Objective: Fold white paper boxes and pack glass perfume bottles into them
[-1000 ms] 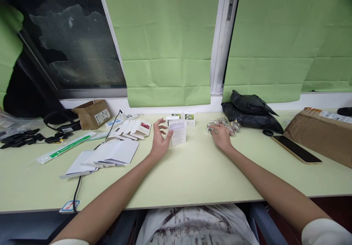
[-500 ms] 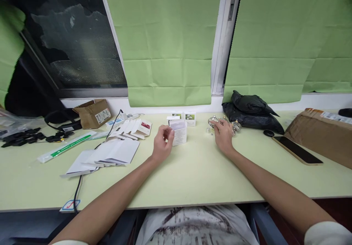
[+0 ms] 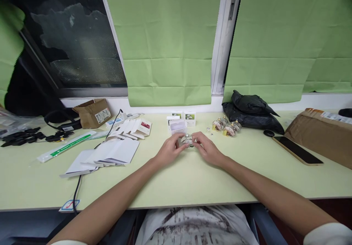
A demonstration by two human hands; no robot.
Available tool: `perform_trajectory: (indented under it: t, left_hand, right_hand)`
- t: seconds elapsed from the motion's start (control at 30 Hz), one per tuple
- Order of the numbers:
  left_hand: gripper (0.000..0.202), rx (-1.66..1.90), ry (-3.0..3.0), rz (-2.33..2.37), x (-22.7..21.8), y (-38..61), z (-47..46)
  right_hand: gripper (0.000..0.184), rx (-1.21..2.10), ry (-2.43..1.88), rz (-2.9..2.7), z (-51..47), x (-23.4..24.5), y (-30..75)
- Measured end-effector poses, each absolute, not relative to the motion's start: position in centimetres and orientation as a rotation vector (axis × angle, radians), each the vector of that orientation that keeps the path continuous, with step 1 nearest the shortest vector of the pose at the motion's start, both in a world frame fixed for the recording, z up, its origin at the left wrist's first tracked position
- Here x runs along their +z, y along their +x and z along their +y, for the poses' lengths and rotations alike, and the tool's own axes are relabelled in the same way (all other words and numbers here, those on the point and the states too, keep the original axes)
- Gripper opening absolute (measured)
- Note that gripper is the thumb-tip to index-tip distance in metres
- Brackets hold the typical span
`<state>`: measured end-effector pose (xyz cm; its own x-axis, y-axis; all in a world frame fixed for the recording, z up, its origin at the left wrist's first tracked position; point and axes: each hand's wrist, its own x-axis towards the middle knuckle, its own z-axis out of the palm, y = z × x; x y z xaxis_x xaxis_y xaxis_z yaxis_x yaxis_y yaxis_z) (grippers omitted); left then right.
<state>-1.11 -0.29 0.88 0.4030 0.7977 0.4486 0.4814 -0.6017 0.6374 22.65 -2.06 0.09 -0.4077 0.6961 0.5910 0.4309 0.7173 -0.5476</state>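
Between my two hands is a small clear glass bottle with a shiny top. My left hand pinches its left side, and my right hand grips its right side. Just behind the bottle stands a small white box with its top flaps up, its lower part covered by my fingers and the bottle. Off to the right, several similar bottles with gold-coloured parts lie in a cluster. A tiny clear cap sits left of that cluster.
Small printed boxes stand at the back. Flattened white cartons lie to the left, near a black cable and an open brown box. On the right are black plastic bags, a phone and a large brown package.
My right hand has come left from the cluster with one bottle. My left hand has moved slightly right from beside the open white box and now holds the bottle too.
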Motion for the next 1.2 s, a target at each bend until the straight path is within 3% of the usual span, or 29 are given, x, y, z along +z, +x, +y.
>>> perform_trajectory:
  t: [0.17, 0.4, 1.07, 1.2]
  left_hand:
    - [0.044, 1.003, 2.228, 1.096, 0.35, -1.27, 0.32]
    - [0.045, 0.994, 2.225, 1.08, 0.31, -1.28, 0.31]
    - [0.044, 0.928, 2.276, 1.082, 0.51, -1.21, 0.01]
    - [0.043, 0.899, 2.31, 1.106, 0.64, -1.26, -0.1]
  right_hand:
    - [0.03, 0.556, -1.019, -2.061, -1.86, -0.41, 23.13]
    - [0.035, 0.636, -0.975, -2.068, -1.59, -0.22, 23.24]
    - [0.036, 0.683, -0.938, -2.112, -1.68, 0.05, 23.28]
    - [0.028, 0.533, -0.988, -2.004, -1.08, 0.18, 23.66]
